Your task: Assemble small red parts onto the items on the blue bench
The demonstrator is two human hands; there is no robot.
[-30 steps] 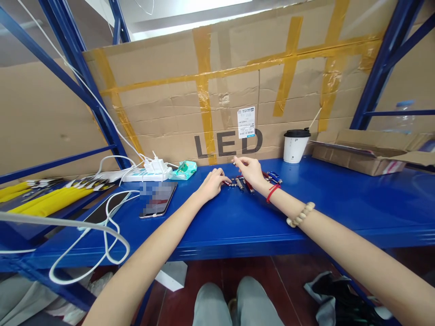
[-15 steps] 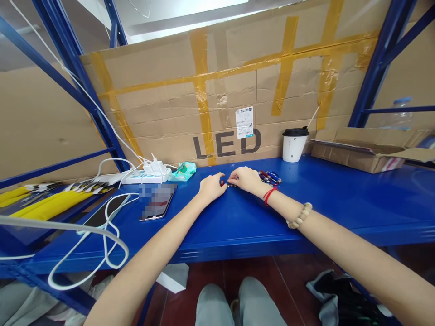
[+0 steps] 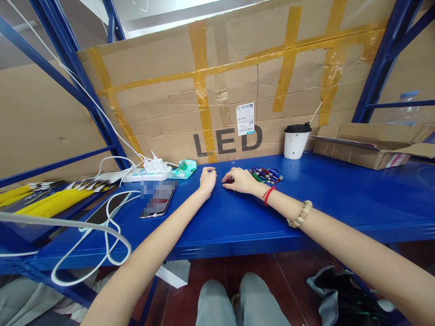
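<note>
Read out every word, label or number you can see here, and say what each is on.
"LED": big black letters on the cardboard sheet.
White label on that sheet: print and barcode, too small to read.
White cup: small dark marks, unreadable.
Green packet: any print too blurred.
Phone: screen pixelated, nothing readable.

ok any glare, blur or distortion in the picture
All in the head view: glossy highlights on the brown tape; pixelated patch over part of the phone; apparent wide-angle stretch along the right forearm toward the frame edge; small colourful items by the right hand hard to tell apart.
</note>
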